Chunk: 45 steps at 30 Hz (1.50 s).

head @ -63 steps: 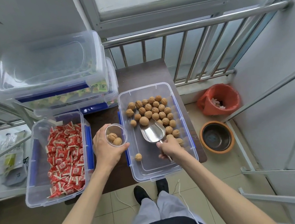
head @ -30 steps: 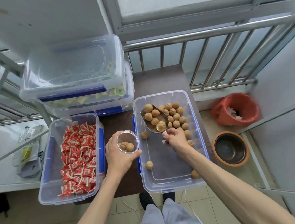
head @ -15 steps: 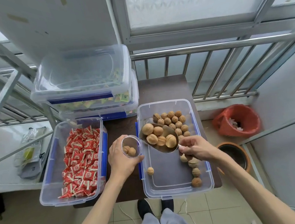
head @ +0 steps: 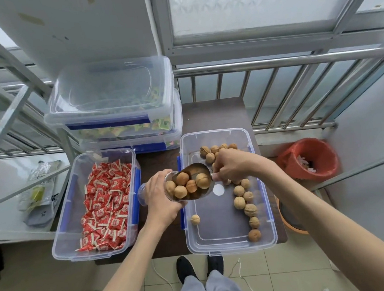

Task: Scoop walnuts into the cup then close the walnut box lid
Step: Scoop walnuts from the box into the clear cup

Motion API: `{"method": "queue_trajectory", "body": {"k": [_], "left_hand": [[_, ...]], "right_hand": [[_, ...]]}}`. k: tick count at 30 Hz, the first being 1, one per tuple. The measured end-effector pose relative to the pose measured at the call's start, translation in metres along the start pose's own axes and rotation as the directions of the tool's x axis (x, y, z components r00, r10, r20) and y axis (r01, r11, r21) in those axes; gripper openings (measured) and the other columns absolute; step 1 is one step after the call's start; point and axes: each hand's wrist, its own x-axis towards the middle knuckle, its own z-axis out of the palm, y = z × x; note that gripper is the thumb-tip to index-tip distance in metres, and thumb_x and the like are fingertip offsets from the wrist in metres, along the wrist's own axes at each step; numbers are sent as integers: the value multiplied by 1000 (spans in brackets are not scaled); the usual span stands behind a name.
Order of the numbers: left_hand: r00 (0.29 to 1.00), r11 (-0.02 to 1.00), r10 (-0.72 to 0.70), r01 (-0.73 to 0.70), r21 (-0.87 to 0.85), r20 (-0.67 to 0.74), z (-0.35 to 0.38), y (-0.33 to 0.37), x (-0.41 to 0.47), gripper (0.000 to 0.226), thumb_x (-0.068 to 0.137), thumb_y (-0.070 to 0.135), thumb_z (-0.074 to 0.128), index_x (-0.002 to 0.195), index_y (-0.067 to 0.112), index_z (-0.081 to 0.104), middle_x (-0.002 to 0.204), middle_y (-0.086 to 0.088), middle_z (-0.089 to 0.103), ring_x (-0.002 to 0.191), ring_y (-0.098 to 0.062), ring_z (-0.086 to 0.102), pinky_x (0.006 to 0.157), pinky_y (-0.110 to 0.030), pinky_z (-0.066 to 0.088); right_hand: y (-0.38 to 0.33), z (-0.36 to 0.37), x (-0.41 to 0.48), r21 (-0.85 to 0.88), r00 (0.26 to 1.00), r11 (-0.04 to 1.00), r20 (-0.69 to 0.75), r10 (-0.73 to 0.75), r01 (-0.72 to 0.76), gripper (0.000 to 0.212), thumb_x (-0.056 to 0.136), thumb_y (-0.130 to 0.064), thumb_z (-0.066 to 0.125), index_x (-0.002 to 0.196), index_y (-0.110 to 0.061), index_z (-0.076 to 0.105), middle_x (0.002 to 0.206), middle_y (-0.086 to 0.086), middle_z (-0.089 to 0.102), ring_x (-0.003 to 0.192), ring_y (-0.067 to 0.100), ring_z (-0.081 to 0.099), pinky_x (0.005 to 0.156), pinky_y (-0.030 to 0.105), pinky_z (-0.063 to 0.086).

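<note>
While the metal scoop tips against the cup's mouth:
Left hand: grip closed around the clear plastic cup, held on its side.
Right hand: grip closed on the scoop handle.
Scoop: five walnuts.
Walnut box: open on the surface.

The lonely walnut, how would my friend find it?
Look in the clear walnut box on the dark table. Most walnuts line its right wall. The lonely walnut lies alone near the left wall, below the scoop.
</note>
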Motion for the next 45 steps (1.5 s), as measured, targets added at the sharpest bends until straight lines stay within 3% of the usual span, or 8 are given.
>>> {"method": "queue_trajectory", "body": {"k": [5, 10, 18, 20, 26, 32, 39, 45], "left_hand": [[1000, 999, -25, 25, -38, -4, 0, 1, -2, 73, 61, 24, 89, 126, 27, 55, 125, 10, 52, 118, -9, 42, 97, -28, 26], [997, 992, -81, 80, -98, 1, 0, 2, -4, 77, 60, 16, 92, 127, 26, 55, 123, 13, 48, 118, -7, 38, 104, -34, 33], [992, 986, -124, 126, -105, 22, 4, -7, -2, 88, 59, 21, 93, 136, 27, 49, 138, 4, 50, 132, -19, 40, 110, -43, 37], [990, 982, -142, 144, -122, 24, 4, -10, -3, 90, 59, 21, 94, 137, 25, 49, 138, 4, 51, 133, -20, 40, 111, -42, 37], [991, 983, -137, 137, -122, 8, 5, -13, -4, 91, 60, 24, 94, 139, 23, 48, 137, 1, 53, 133, -22, 43, 112, -43, 37], [989, 983, -146, 148, -111, 28, 6, -17, -3, 90, 61, 28, 93, 139, 28, 46, 138, 3, 52, 135, -21, 43, 113, -46, 37], [991, 985, -132, 134, -105, 21, 7, -19, -2, 88, 59, 29, 93, 135, 27, 49, 133, 2, 55, 130, -22, 47, 110, -45, 39], [992, 986, -122, 123, -114, 8, 6, -17, -4, 85, 61, 28, 93, 133, 30, 48, 131, 3, 54, 128, -22, 47, 107, -51, 42]], "right_hand": [[-40, -20, -7, -133, 998, 991, 63, 30, -22, 25, 85, -24, 65, 71, -4, 69, 67, 7, 72, 52, 21, 59, 51, 25, 46], [-78, -25, -16, -267, 999, 963, 34, -16, 25, 23, 87, -20, 61, 68, -8, 58, 63, 5, 66, 49, 17, 57, 48, 25, 48], [-79, -29, -29, -260, 1000, 965, 6, -19, 20, 28, 86, -24, 64, 62, -10, 57, 58, 2, 65, 49, 19, 57, 50, 26, 47], [-59, -34, -37, -191, 1000, 982, 0, 3, -3, 32, 85, -25, 64, 58, -8, 62, 54, 3, 65, 47, 21, 55, 51, 27, 46], [10, -3, -74, 41, 982, 982, 39, 184, -185, 35, 88, -21, 62, 75, 11, 69, 55, 10, 59, 44, 21, 49, 46, 24, 39], [33, 78, -64, 174, 921, 919, 235, 310, -354, 18, 85, -19, 60, 71, -8, 55, 54, 4, 59, 42, 17, 49, 45, 27, 42], [22, 134, -57, 541, 913, 739, 169, 371, -401, 25, 94, -15, 50, 73, -4, 56, 54, 9, 53, 38, 15, 45, 37, 20, 35], [11, 165, -38, 799, 861, 468, 114, 496, -376, 35, 99, -25, 45, 70, -8, 54, 52, 7, 54, 38, 15, 46, 40, 21, 33]]}}
